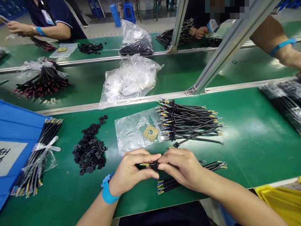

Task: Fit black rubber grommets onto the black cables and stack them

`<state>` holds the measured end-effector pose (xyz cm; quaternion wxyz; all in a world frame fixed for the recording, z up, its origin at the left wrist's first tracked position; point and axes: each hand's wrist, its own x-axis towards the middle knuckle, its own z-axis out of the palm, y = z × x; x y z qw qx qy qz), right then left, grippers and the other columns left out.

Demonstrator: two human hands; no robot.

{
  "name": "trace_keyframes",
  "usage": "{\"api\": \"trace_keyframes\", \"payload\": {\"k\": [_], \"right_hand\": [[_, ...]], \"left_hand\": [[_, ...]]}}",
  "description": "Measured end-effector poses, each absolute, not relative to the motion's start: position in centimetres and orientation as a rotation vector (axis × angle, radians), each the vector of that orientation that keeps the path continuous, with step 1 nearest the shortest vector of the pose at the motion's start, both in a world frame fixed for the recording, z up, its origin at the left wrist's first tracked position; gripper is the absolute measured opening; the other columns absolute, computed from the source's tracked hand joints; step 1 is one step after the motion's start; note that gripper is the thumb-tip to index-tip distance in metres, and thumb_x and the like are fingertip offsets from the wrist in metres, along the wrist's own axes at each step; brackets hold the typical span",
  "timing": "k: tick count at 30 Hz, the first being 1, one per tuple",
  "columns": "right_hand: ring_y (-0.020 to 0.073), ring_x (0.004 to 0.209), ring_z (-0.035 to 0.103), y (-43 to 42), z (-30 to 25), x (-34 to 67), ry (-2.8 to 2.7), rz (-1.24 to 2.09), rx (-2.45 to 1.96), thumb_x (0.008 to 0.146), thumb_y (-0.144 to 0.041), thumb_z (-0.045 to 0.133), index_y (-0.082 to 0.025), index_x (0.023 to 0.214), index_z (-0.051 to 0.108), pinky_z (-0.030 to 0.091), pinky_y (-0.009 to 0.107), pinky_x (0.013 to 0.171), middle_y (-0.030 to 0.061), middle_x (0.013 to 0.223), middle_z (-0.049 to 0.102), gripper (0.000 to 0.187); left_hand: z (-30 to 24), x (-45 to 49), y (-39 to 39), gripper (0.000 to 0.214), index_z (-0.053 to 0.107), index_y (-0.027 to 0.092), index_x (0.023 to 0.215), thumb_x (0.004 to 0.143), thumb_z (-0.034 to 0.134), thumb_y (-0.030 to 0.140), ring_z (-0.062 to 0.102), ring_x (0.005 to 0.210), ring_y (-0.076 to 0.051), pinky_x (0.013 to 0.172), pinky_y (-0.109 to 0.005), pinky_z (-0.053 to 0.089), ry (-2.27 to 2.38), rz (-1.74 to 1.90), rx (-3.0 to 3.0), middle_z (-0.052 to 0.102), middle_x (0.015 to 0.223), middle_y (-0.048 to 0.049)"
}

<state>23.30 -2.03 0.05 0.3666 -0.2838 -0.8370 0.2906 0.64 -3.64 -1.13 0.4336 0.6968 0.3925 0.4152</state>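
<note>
- The thin round black cable with coloured wire ends (pixel 145 164) is held above the green tabletop (pixel 246 141), between the two hands, near the table's front edge.
- The left hand (pixel 128 169) is closed in a pinch: the thumb and the forefinger press on the small black rubber-looking fitting (pixel 155 165) around this cable.
- The right hand (pixel 182 168) is also closed, with its fingertips just beside the fitting; it seems to hold the black sheath, which it mostly hides.
- I judge the cable to be light, bendable but a little springy; the fitting is probably soft and grips the sheath by friction, so fingers may slip.
- The thin wire ends look the most fragile part. It is better to hold the sheath close behind the fitting, and the fitting by its outer rim.
- The long axis lies almost level, from left to right. The coloured wires point to the left, towards the left palm; where the other end lies, I cannot tell surely.
</note>
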Motion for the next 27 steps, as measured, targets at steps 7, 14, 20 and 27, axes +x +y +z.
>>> {"api": "trace_keyframes", "payload": {"k": [7,14,20,27], "right_hand": [[0.0124,0.08,0.068,0.7,0.8,26.6,-2.145,-0.003,-0.917,0.099,-0.015,0.062,-0.015,0.102,0.069,0.054,0.023,0.079,0.0047,0.089,0.073,0.008],[0.0155,0.091,0.068,2.9,0.2,28.9,-2.26,-0.233,-1.092,0.1,-0.016,0.061,-0.016,0.107,0.071,0.052,0.029,0.083,0.0059,0.1,0.074,0.013],[0.0183,0.095,0.066,3.5,-0.6,29.1,-2.273,-0.275,-1.189,0.1,-0.014,0.058,-0.018,0.119,0.072,0.049,0.033,0.085,0.0066,0.107,0.074,0.023],[0.0141,0.08,0.064,1.5,1.1,28.7,-2.427,0.423,-0.995,0.097,-0.029,0.069,-0.019,0.095,0.074,0.048,0.028,0.077,0.0019,0.087,0.072,0.011]], "left_hand": [[0.6,-8.1,-3.4,0.036,0.075,0.018,0.115,0.099,0.058,0.045,0.068,0.09,-0.028,0.08,-0.041,0.052,2.317,0.729,1.951,0.075,0.099,-0.0113],[-1.5,-11.0,-4.4,0.025,0.077,0.024,0.103,0.094,0.055,0.033,0.064,0.086,-0.034,0.064,-0.036,0.039,2.344,-0.014,2.327,0.076,0.104,-0.0106],[-1.8,-10.9,-4.0,0.025,0.069,0.024,0.091,0.094,0.049,0.037,0.061,0.082,-0.035,0.061,-0.036,0.035,2.317,0.061,2.38,0.072,0.092,-0.0125],[-1.2,-8.5,-3.1,0.026,0.057,0.028,0.089,0.097,0.044,0.049,0.059,0.062,-0.029,0.056,-0.035,0.035,2.379,0.267,2.069,0.067,0.069,-0.0063]]}}
